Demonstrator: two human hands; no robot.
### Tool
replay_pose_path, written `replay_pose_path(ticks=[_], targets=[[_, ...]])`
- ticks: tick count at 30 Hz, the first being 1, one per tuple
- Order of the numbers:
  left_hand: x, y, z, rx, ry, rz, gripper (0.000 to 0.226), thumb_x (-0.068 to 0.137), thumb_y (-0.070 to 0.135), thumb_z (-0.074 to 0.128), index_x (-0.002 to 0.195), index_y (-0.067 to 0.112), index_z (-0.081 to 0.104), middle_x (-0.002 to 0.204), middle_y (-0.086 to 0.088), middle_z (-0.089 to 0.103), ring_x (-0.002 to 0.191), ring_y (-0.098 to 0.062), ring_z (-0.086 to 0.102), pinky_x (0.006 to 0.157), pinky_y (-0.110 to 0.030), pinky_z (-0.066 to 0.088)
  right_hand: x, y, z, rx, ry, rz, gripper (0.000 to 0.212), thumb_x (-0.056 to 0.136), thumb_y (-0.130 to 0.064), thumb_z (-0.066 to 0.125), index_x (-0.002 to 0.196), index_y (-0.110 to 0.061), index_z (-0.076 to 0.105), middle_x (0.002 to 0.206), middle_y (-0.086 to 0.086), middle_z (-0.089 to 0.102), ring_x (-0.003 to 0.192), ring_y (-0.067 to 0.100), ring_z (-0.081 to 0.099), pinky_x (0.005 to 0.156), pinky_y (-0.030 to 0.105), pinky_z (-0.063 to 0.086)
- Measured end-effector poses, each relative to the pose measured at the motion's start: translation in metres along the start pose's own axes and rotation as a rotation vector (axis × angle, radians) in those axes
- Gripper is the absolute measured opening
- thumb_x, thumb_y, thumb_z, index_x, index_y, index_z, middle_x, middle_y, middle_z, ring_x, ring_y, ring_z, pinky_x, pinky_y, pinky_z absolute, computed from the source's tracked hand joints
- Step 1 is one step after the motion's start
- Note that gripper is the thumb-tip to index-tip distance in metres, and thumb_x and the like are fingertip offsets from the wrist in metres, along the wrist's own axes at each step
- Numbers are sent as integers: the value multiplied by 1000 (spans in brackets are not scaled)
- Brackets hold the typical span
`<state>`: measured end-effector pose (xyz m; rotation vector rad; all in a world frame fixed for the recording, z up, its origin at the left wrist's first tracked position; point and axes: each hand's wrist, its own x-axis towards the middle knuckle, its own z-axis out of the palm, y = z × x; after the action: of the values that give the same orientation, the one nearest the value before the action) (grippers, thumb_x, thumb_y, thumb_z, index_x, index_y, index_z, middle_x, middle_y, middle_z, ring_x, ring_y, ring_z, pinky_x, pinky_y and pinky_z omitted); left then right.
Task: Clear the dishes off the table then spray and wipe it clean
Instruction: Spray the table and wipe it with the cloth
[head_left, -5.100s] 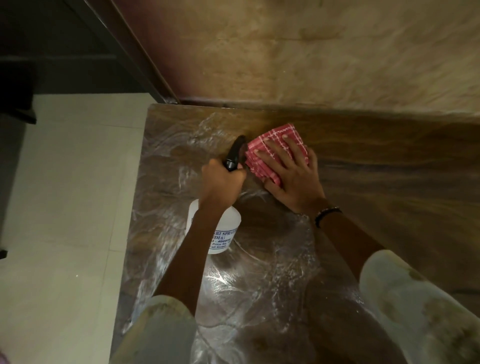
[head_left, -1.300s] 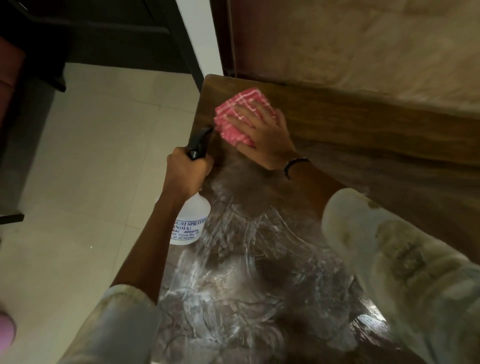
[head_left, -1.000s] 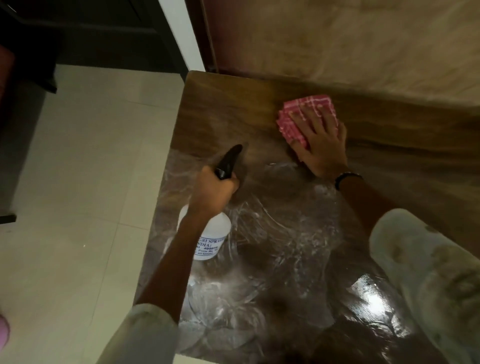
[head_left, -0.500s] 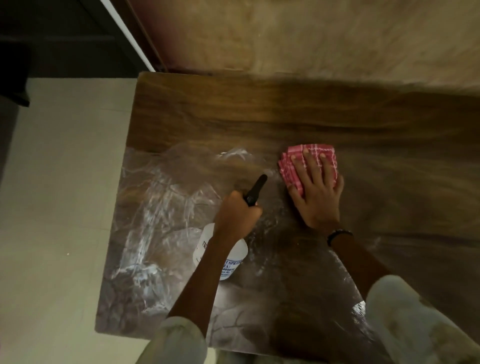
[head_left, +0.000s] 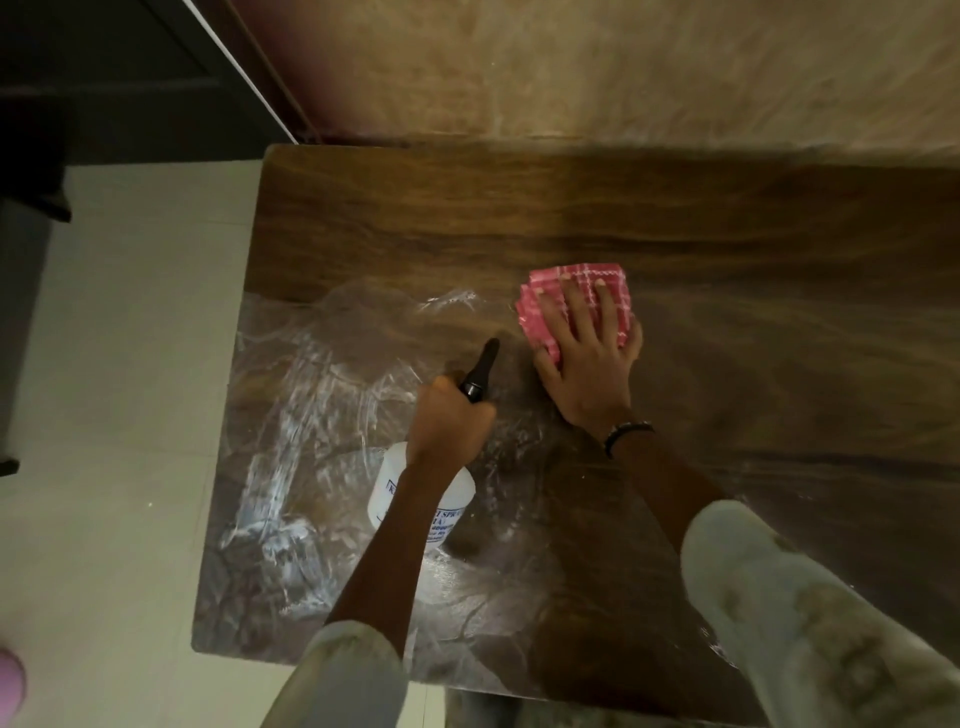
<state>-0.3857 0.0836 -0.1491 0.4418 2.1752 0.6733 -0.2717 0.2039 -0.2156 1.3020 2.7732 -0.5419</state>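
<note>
Pink checked cloth (head_left: 574, 301), folded into a thick pad, lies flat on the wooden table (head_left: 415, 218), about midway between the far edge and the near edge and a little right of the middle of what shows. The right hand (head_left: 589, 358) presses down on it with fingers spread and flat, palm trailing off the cloth's near side onto the bare wood; it pins the cloth rather than gripping it. A dark band sits on that wrist.

Just to the left, the left hand (head_left: 449, 421) is curled tight around the neck of a white spray bottle (head_left: 415, 499), whose black nozzle (head_left: 480, 371) points toward the far edge and ends close beside the cloth. The bottle seems to hang above the table near its left half, though whether its base touches is hard to tell.

No dishes are visible on the part of the table in view, so the clearing looks done and the wiping step is in hand. Whitish wet streaks cover the near-left area toward the near-left corner, while the strip along the far edge looks dry and plain. I judge the next move calls for firm sweeps of the cloth through those streaks, working toward the near and left edges, with the bottle kept clear of the cloth's path.
</note>
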Motion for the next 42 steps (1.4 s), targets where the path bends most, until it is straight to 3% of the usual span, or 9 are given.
replay_pose_path(ticks=[6, 10, 14, 20, 24, 28, 32, 37, 42], targets=[[4, -11, -17, -45, 77, 16, 23, 79, 3, 59, 60, 16, 53, 48, -2, 46, 42, -14, 40, 42, -22, 32, 10, -48, 17, -12, 0, -277, 57, 87, -49, 40, 141, -28, 42, 152, 3, 35, 143, 32, 22, 107, 66, 16], [7, -18, -25, -1, 79, 30, 10, 79, 5, 59, 69, 6, 58, 48, -3, 44, 42, -17, 39, 43, -23, 30, -24, -5, 14, -131, -33, -527, 57, 90, -52, 38, 143, -34, 36, 154, 0, 32, 144, 29, 19, 112, 59, 14], [12, -22, -29, 1, 69, 38, 8, 81, 7, 59, 77, 0, 61, 55, -12, 49, 50, -25, 45, 49, -29, 33, -15, 29, -2, -132, -30, -374, 62, 89, -55, 37, 148, -37, 26, 158, -3, 23, 146, 27, 14, 110, 59, 16], [12, -24, -34, -47, 37, 63, 8, 81, 5, 59, 74, 1, 60, 55, -11, 47, 52, -24, 43, 50, -29, 32, 38, -33, 7, -55, -29, -177, 63, 88, -54, 28, 147, -31, 31, 158, 1, 24, 145, 31, 13, 108, 65, 12], [12, -27, -36, -90, 50, 53, 10, 79, 4, 60, 69, 2, 58, 51, -5, 45, 47, -21, 39, 47, -27, 31, 24, -63, 19, -52, -33, -308, 57, 89, -47, 36, 143, -30, 38, 155, 2, 30, 145, 30, 17, 108, 65, 13], [12, -29, -37, -115, 25, 47, 11, 80, 6, 60, 72, -2, 58, 51, -8, 45, 45, -20, 39, 45, -28, 31, -14, -23, 15, -150, -65, -542, 56, 91, -51, 37, 144, -34, 34, 154, 1, 32, 144, 30, 20, 111, 61, 17], [13, -31, -37, -110, 13, 66, 12, 80, 8, 59, 70, 0, 58, 49, -6, 44, 42, -20, 40, 47, -30, 33, -9, 7, 0, -157, -66, -422, 60, 90, -55, 35, 147, -38, 27, 157, -2, 26, 145, 28, 17, 110, 59, 19], [12, -29, -39, -106, 19, 78, 12, 79, 6, 59, 70, -2, 57, 49, -4, 43, 43, -18, 39, 47, -28, 31, 36, -38, 7, -65, -27, -151, 61, 91, -54, 30, 148, -32, 30, 157, 1, 25, 145, 31, 14, 106, 64, 15], [18, -30, -48, -185, 48, 10, 9, 76, 4, 59, 67, 3, 57, 48, -3, 45, 41, -17, 38, 46, -29, 31, 40, -89, 25, -99, -75, -322, 57, 89, -47, 35, 143, -30, 38, 155, 2, 31, 144, 33, 18, 106, 67, 15]])
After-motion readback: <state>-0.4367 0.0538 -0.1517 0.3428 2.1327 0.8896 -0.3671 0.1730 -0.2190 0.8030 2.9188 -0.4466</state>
